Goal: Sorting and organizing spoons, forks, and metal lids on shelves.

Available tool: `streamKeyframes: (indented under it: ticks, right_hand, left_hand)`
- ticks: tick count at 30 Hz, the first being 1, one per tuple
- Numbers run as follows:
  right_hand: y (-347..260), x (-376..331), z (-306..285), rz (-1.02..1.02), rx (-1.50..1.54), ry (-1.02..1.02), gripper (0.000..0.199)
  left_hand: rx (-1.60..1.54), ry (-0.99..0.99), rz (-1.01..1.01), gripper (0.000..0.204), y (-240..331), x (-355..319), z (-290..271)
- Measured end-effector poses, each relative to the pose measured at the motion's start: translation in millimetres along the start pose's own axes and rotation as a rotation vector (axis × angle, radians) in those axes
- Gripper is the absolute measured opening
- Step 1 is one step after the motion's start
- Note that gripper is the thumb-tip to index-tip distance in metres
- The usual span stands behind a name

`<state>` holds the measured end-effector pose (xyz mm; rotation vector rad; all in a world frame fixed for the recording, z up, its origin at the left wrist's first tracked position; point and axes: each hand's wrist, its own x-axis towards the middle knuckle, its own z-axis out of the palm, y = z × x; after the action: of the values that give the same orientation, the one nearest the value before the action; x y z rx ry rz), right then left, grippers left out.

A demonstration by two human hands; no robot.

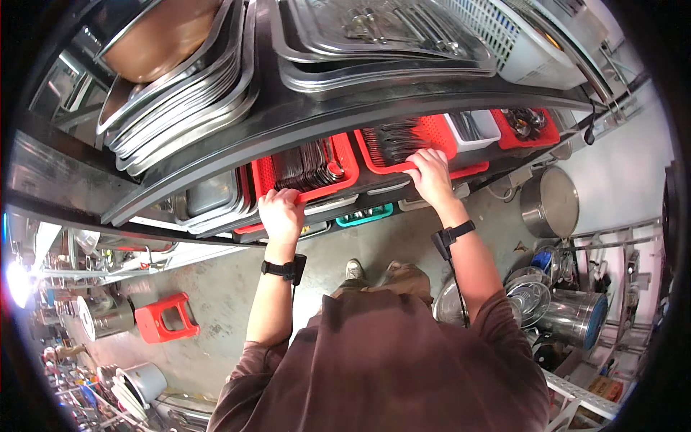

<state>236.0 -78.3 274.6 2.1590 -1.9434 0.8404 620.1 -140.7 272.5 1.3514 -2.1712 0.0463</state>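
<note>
Two red plastic baskets stand side by side on the shelf below the top one. My left hand [282, 214] is closed over the front left corner of the left red basket [327, 192], which holds a pile of dark-looking spoons [306, 165]. At the front right of the right red basket [435, 132], my right hand [433, 177] grips the rim with its fingers curled over it. Rows of forks [389, 144] lie inside that one. The thumbs and the undersides of both baskets are mostly hidden.
Above hangs a shelf edge [288, 131] bearing stacked metal trays [191, 108] and a white basket [536, 54]. Right of my baskets sit a white bin [489, 128] and another red basket [548, 137]. A turquoise basket [366, 214] is lower down; a red stool [167, 319] stands left.
</note>
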Motion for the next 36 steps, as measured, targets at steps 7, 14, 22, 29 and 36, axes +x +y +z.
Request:
streamKeyframes:
  ticks: [7, 14, 22, 29, 36]
  right_hand:
    - [4.0, -1.4, 8.5, -0.044, 0.01, 0.096, 0.021]
    - [-0.7, -1.3, 7.6, -0.018, 0.015, 0.102, 0.02]
    - [0.6, -2.9, 9.3, -0.025, 0.028, 0.114, 0.021]
    - [0.7, -3.8, 11.8, 0.014, 0.012, 0.085, 0.023]
    - [-3.2, -2.1, 9.3, -0.008, 0.007, 0.133, 0.023]
  left_hand:
    - [0.012, -0.001, 0.003, 0.012, 3.8, -0.7, -3.4]
    - [0.012, -0.015, 0.011, 0.012, 0.4, 0.2, -1.1]
    - [0.017, -0.011, 0.009, 0.011, -2.9, 3.6, 2.0]
    - [0.031, -0.034, 0.019, 0.013, -2.9, 4.9, -0.5]
    - [0.028, -0.026, 0.027, 0.022, 0.0, 5.5, -1.9]
